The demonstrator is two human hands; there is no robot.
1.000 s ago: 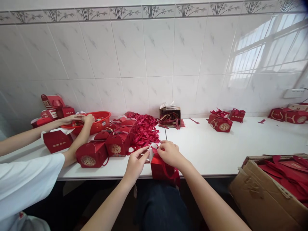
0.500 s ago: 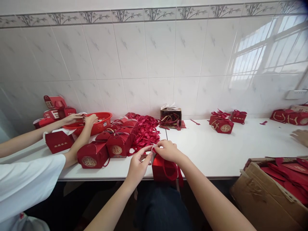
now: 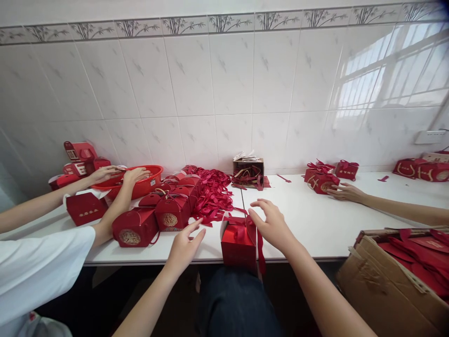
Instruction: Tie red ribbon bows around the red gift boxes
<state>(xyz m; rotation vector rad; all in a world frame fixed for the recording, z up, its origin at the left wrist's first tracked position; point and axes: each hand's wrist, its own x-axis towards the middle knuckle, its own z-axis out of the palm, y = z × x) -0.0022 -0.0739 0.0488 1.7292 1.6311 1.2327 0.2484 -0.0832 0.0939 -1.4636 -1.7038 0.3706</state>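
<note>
Now that the left hand [image 3: 184, 244] and the right hand [image 3: 271, 224] have come away from the pinch they share 0.5 s ago, the red box [image 3: 239, 252] shows plainly between them at the near edge of the white table [image 3: 298, 241]. The left hand hangs well clear of it, thumb and fingers parted with nothing between them. The right hand, fingers spread, is at the box's far right corner; whether its thumb touches there I cannot tell. A ribbon [image 3: 261, 255] trails down the box's right side, and the top looks loose, so the closing of this box seems unfinished and between 2 moves.

Also changed: a co-worker's hand [image 3: 345, 193] now reaches in from the right and touches a gold-corded box [image 3: 321, 185] on the far right.

Just beyond the left hand lies the ribbon pile [image 3: 213, 192], with packed rows of red boxes [image 3: 135, 227] crowding the left. Farther left, 2 other hands work over an orange-red basket [image 3: 140, 189]. A scrap box [image 3: 242, 164] stands by the wall, and a carton [image 3: 379, 285] takes up the near right, limiting elbow room there.
</note>
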